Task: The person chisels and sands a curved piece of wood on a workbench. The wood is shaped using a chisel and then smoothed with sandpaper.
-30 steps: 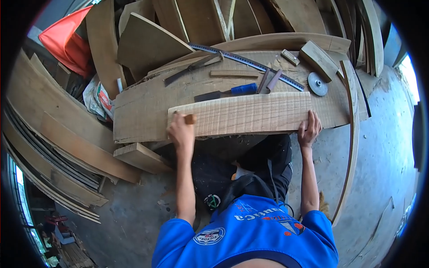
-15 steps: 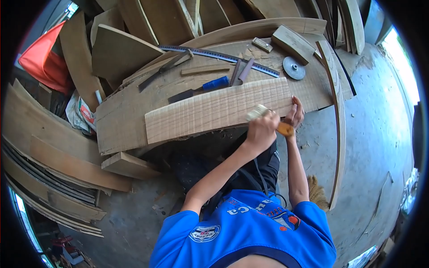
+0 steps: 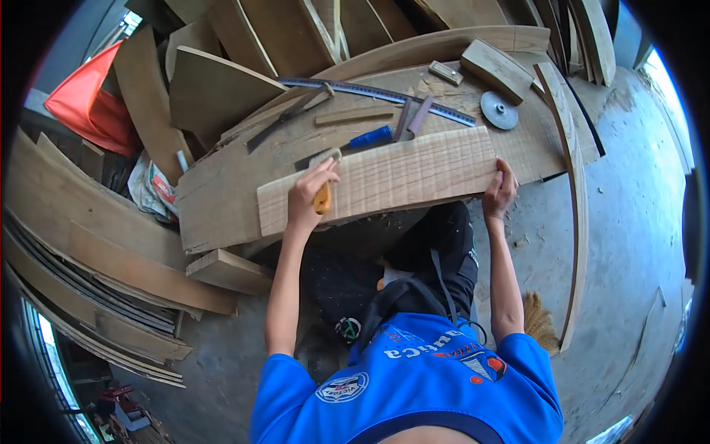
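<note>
A light wooden board (image 3: 414, 169) with a grid of lines lies along the near edge of the wooden workbench (image 3: 214, 200). My left hand (image 3: 309, 194) is closed around a brush (image 3: 322, 198) with an orange-brown handle, its pale bristle end over the board's left part. At the board's right end, my right hand (image 3: 501, 190) grips the corner between thumb and fingers. Just behind the board lie a blue-handled chisel (image 3: 370, 137) and a dark folded tool (image 3: 414, 118).
A long steel ruler (image 3: 384, 95), a round metal disc (image 3: 499, 111), a wood block (image 3: 495, 70) and a small plane-like piece (image 3: 446, 72) lie farther back. A curved strip (image 3: 573, 200) leans at right. Stacked boards (image 3: 140, 266) stand at left.
My left hand has swept the brush from the board's right part to its left part. My right hand still holds the right end. The whole view has shifted slightly.
</note>
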`<action>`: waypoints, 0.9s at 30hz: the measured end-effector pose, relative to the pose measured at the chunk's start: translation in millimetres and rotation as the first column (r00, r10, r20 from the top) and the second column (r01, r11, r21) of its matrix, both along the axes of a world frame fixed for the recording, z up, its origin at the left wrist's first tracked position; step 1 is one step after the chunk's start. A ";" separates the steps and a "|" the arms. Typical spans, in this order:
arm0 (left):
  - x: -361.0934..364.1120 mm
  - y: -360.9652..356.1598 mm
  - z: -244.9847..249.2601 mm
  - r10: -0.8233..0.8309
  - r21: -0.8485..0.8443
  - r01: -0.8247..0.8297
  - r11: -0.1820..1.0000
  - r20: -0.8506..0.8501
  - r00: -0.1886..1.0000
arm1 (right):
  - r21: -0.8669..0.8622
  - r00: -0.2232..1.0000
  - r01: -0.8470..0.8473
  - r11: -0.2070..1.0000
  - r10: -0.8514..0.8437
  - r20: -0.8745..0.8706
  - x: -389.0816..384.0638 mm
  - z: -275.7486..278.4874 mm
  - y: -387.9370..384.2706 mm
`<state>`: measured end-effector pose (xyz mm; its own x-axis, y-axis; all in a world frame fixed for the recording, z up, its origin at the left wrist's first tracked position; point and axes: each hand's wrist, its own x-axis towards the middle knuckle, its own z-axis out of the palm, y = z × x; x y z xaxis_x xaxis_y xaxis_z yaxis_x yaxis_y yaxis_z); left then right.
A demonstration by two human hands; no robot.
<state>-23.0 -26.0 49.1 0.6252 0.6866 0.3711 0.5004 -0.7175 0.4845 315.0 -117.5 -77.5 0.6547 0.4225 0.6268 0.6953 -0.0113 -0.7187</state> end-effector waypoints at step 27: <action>83.7 8.6 -9.1 -0.116 0.062 0.118 0.991 -0.030 0.993 | -0.024 0.998 -0.019 1.000 0.020 0.051 2.3 -5.9 -3.2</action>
<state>60.6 -17.4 40.0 0.7097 0.5838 0.3943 0.4232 -0.8008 0.4238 317.3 -120.7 -83.4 0.6133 0.4500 0.6491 0.7317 -0.0141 -0.6815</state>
